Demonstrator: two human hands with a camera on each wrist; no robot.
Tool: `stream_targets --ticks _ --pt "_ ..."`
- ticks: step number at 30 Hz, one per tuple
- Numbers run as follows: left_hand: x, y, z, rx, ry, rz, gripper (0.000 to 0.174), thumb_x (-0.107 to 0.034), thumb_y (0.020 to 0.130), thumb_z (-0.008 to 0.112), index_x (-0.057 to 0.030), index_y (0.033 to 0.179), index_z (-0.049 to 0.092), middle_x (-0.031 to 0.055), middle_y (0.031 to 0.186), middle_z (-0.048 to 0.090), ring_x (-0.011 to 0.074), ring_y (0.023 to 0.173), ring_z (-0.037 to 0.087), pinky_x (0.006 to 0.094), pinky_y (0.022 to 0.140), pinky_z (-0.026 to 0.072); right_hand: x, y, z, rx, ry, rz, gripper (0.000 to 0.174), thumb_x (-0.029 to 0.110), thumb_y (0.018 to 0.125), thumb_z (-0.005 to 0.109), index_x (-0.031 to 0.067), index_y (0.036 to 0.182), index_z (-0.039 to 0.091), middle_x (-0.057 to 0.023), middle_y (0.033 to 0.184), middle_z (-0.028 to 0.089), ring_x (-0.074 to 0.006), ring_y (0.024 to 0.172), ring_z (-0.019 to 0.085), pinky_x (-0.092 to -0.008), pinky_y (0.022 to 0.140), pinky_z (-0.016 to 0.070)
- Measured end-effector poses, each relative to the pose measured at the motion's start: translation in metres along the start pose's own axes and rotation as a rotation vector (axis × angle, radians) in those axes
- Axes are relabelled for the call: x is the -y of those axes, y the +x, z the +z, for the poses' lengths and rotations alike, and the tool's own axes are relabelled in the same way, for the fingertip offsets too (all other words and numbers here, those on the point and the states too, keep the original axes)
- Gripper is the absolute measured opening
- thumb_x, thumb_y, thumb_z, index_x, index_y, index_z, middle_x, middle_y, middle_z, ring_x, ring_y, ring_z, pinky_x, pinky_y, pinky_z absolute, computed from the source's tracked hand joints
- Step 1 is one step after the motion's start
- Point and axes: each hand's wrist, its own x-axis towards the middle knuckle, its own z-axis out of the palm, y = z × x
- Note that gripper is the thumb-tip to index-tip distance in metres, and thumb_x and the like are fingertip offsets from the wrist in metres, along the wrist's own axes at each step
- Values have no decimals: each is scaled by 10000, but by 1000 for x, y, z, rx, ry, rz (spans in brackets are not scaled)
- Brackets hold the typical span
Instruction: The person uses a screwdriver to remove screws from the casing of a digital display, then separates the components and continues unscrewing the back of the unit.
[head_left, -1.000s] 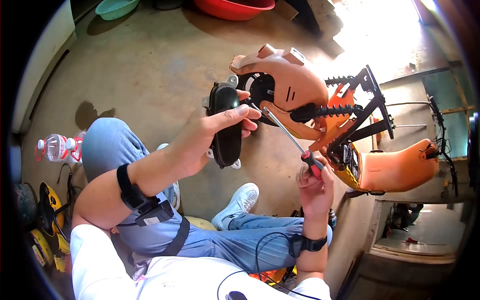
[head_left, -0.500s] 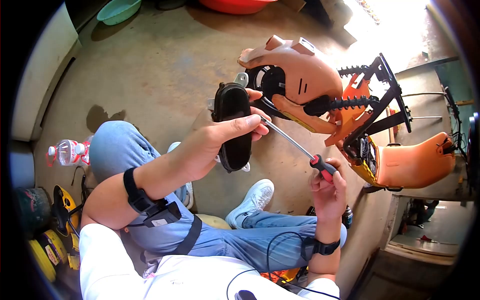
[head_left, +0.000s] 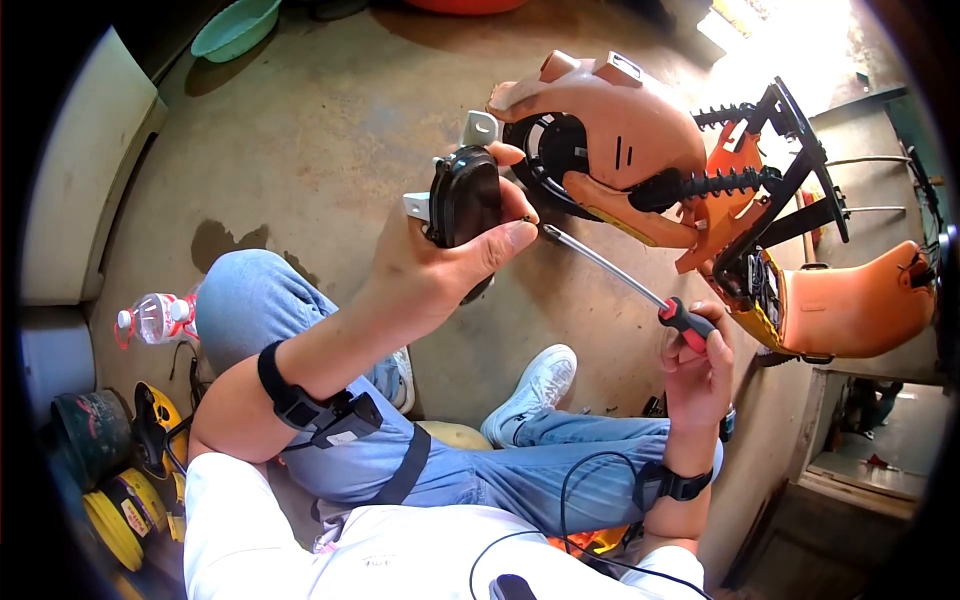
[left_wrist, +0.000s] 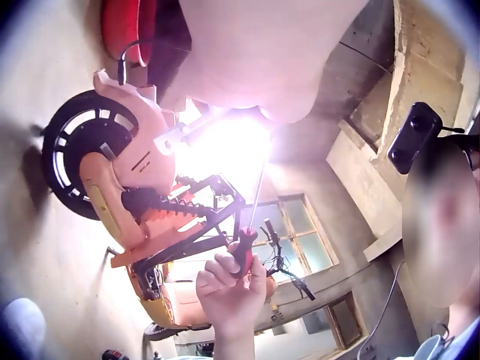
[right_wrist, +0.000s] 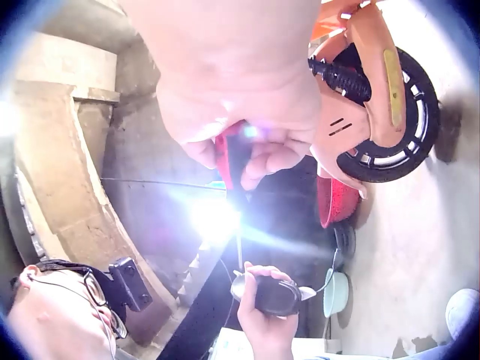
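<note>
A bare concrete floor (head_left: 330,130) lies under a seated person in jeans. The left hand (head_left: 440,268) wraps its fingers and thumb round a black oval housing (head_left: 468,195) with pale metal tabs, holding it up edge-on. The right hand (head_left: 700,375) is closed tight on the red handle of a screwdriver (head_left: 615,272). Its shaft slants up from that fist, and the tip sits at the housing's edge, just beside the left thumb. Beyond both grips an orange ride-on motorbike (head_left: 640,130) lies on its side, its wheel close behind the housing. A white shoe (head_left: 530,390) rests below the shaft, a water bottle (head_left: 155,318) stands well outside the left forearm, and a green basin (head_left: 235,25) sits far off
</note>
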Motion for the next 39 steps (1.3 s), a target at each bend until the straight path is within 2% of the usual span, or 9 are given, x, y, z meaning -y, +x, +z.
stream_targets --ticks 4,10,21,23,28,31,34,37,39 --pt "4 4 -2 76 88 177 499 7 884 707 -5 1315 457 26 970 618 79 887 561 220 797 460 6 0 3 -22 -26 -43 432 327 921 573 1 1194 497 -81 862 606 -134 718 600 -255 589 421" --pt "2 4 -1 118 204 239 484 73 865 687 -7 1286 461 43 974 603 69 866 539 212 781 455 8 1 1 -32 -104 -58 437 325 904 579 -5 1180 503 -81 866 594 -133 712 592 -251 577 423" --pt "0 4 -1 113 256 208 484 74 866 682 -25 1284 460 37 970 609 53 838 544 192 742 450 7 2 -2 -47 -138 -67 448 338 881 596 -5 1160 518 -83 856 597 -139 702 588 -254 589 434" --pt "5 6 -1 105 308 347 468 83 852 684 -27 1262 487 42 971 619 74 845 585 216 738 477 9 1 -2 -48 -149 -63 444 327 878 597 -3 1163 515 -86 861 601 -142 698 588 -254 592 437" --pt "9 8 -6 91 577 426 489 109 782 692 -47 1221 545 69 956 642 146 863 656 280 758 519 13 3 2 -48 -242 -119 438 278 859 607 9 1186 495 -101 899 615 -155 733 592 -269 640 458" --pt "5 10 -6 128 842 591 574 111 653 676 -79 1185 570 95 995 668 318 839 650 345 766 523 13 3 1 -24 -308 -186 441 245 848 612 20 1202 478 -114 929 618 -167 786 592 -290 691 467" --pt "12 10 -7 132 914 615 543 101 655 675 -80 1157 577 93 1018 676 340 846 647 357 754 520 12 3 0 -9 -381 -211 427 224 843 606 28 1198 474 -122 947 614 -174 837 589 -307 729 465" --pt "11 8 -6 128 880 561 470 73 731 696 -71 1161 575 113 988 673 308 831 668 346 729 520 13 3 1 -17 -374 -217 398 246 869 606 25 1177 482 -116 915 611 -169 796 602 -295 688 470" --pt "12 8 -5 123 837 513 445 58 764 703 -69 1170 571 120 973 671 295 818 674 342 722 521 15 3 -4 -9 -337 -87 383 281 901 604 22 1159 489 -107 877 609 -162 744 612 -280 640 471"
